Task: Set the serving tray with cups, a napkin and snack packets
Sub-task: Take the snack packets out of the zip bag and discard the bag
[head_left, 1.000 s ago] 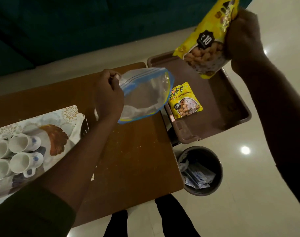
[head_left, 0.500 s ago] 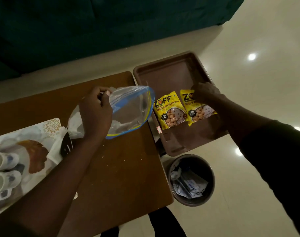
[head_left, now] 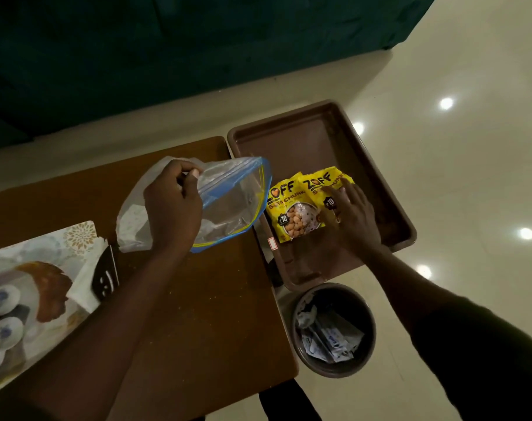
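A brown serving tray [head_left: 307, 138] sits to the right of the wooden table [head_left: 204, 314]. Two yellow snack packets lie side by side in it: the left packet [head_left: 292, 212] and the right packet [head_left: 322, 180]. My right hand [head_left: 354, 218] rests flat on the right packet, fingers spread. My left hand [head_left: 172, 208] holds up a clear zip bag [head_left: 237, 199] with a blue and yellow seal above the table. White cups [head_left: 0, 314] lie on a patterned mat [head_left: 55, 247] at the far left, beside a white napkin [head_left: 85, 287].
A round brown bin [head_left: 334, 372] with paper scraps stands on the cream floor below the tray. A dark flat tool [head_left: 105, 276] lies by the napkin. A dark green sofa [head_left: 167, 56] runs along the back.
My right hand brought the second yellow packet down from the air into the tray and now lies flat on it. The left hand keeps holding the zip bag.
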